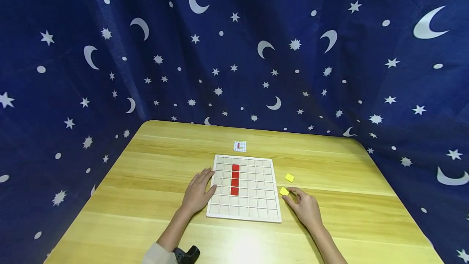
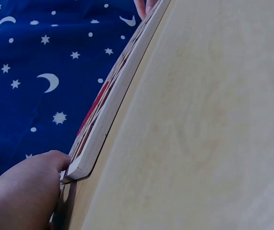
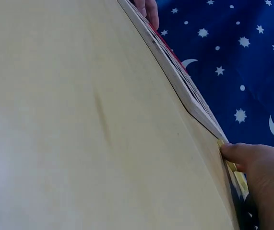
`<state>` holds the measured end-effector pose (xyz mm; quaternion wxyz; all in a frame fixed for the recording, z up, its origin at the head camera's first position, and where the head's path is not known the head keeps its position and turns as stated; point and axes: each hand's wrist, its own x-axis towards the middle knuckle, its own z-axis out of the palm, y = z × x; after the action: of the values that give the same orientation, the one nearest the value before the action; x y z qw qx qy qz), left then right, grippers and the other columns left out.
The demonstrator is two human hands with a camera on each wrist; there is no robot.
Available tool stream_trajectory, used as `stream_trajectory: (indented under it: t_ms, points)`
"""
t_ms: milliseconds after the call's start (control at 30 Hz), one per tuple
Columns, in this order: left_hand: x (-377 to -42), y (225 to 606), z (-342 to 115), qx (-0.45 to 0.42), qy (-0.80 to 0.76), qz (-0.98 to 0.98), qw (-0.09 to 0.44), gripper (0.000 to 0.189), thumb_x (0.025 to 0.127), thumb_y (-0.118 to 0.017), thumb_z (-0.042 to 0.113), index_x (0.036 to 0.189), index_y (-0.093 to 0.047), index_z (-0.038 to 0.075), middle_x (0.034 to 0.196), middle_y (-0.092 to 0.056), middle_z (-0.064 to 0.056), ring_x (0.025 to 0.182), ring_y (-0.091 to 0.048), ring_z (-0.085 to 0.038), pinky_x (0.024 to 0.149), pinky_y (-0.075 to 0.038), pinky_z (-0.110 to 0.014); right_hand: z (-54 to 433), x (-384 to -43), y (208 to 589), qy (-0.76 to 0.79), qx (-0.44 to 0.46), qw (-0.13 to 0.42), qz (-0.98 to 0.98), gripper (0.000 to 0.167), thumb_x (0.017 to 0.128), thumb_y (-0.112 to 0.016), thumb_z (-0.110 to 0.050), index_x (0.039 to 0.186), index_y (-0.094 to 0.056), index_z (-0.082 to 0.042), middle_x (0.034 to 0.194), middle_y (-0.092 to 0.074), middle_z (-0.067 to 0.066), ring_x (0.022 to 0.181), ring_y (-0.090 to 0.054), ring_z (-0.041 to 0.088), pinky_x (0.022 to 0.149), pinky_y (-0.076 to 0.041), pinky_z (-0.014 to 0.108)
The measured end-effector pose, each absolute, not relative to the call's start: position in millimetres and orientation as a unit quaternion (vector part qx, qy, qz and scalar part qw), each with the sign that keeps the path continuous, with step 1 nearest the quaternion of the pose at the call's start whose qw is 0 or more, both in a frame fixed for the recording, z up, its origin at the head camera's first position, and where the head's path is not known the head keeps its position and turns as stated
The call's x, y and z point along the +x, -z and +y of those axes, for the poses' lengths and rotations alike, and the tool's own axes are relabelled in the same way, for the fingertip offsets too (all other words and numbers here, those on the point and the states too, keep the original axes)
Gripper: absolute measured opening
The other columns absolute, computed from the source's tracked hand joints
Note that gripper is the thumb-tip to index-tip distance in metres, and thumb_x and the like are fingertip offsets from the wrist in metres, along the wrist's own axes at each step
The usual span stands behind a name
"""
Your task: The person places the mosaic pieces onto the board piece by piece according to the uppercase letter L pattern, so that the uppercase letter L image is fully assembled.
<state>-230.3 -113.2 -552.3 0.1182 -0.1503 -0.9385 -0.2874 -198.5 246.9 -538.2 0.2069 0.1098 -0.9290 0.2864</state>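
Observation:
A white gridded board lies flat on the table. Several red square tiles fill cells in one column, left of the board's middle. My left hand rests at the board's left side, fingers stretched out and touching its edge. Just off the right edge, my right hand pinches a yellow tile between thumb and fingers. The right wrist view shows the thumb against this yellow tile near the board's corner. Behind it on the table lies a second yellow tile.
A small card printed with a grid and a coloured figure lies beyond the board's far edge. The wooden table is bordered by a dark blue curtain with moons and stars. A black band is on the left wrist.

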Motion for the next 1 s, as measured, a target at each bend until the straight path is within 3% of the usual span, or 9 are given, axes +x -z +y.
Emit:
stream_trajectory:
  t_ms: [167, 300, 567, 833, 1000]
  points:
    - [-230, 553, -114, -0.155, 0.293, -0.935, 0.122, 0.049, 0.092, -0.054, 0.032, 0.134, -0.048, 0.007, 0.141, -0.041, -0.010, 0.133, -0.030, -0.025, 0.112, -0.018, -0.038, 237, -203, 540, -0.307, 0.116, 0.250, -0.911, 0.029, 0.074, -0.078, -0.018, 0.098, -0.069, -0.006, 0.046, -0.023, -0.016, 0.041, -0.012, -0.008, 0.033, -0.017, 0.013]
    - [-230, 552, -114, -0.151, 0.290, -0.937, 0.124, 0.049, 0.091, -0.054, 0.033, 0.133, -0.048, 0.007, 0.141, -0.041, -0.009, 0.133, -0.031, -0.024, 0.112, -0.017, -0.037, 215, -203, 539, -0.330, 0.172, 0.260, -0.891, 0.029, 0.072, -0.079, -0.014, 0.099, -0.069, -0.008, 0.049, -0.025, -0.018, 0.044, -0.014, -0.008, 0.035, -0.019, 0.014]
    - [-229, 550, -112, -0.151, 0.297, -0.936, 0.117, 0.049, 0.091, -0.055, 0.031, 0.134, -0.047, 0.007, 0.142, -0.040, -0.009, 0.133, -0.030, -0.024, 0.112, -0.017, -0.038, 167, -208, 533, -0.353, 0.234, 0.192, -0.885, 0.025, 0.073, -0.078, -0.020, 0.096, -0.071, -0.013, 0.048, -0.025, -0.021, 0.044, -0.017, -0.007, 0.041, -0.024, 0.015]
    - [-229, 552, -110, -0.151, 0.289, -0.939, 0.112, 0.050, 0.092, -0.054, 0.033, 0.134, -0.047, 0.008, 0.142, -0.040, -0.009, 0.134, -0.029, -0.023, 0.112, -0.017, -0.038, 145, -216, 529, -0.358, 0.216, 0.106, -0.902, 0.024, 0.075, -0.077, -0.026, 0.097, -0.071, -0.018, 0.046, -0.027, -0.018, 0.043, -0.020, -0.004, 0.043, -0.022, 0.016]
    - [-230, 550, -113, -0.149, 0.288, -0.939, 0.116, 0.050, 0.092, -0.054, 0.032, 0.134, -0.047, 0.008, 0.142, -0.040, -0.009, 0.134, -0.029, -0.024, 0.112, -0.016, -0.037, 142, -219, 527, -0.364, 0.200, 0.087, -0.905, 0.023, 0.075, -0.077, -0.025, 0.097, -0.071, -0.020, 0.047, -0.030, -0.015, 0.043, -0.022, -0.003, 0.041, -0.021, 0.016]
